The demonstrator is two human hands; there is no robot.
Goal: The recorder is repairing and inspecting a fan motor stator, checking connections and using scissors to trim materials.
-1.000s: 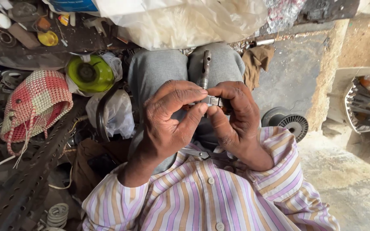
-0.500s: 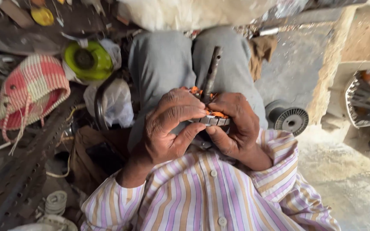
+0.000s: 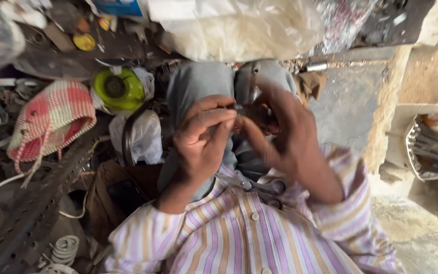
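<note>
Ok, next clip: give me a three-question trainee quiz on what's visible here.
1. True or false: both hands meet on one small object above the lap.
2. What lies on the shirt just below the hands? A) scissors B) hammer C) cup
3. Which colour is the round spool left of the knees?

Key:
1. True: left hand and right hand meet on a small blurred part.
2. A, scissors on the striped shirt.
3. Green spool, beside the checked woven bag.

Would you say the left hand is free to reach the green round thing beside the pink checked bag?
Probably not right away: the left hand is closed around a small part together with the right hand. The way to the green round thing looks open.
</note>
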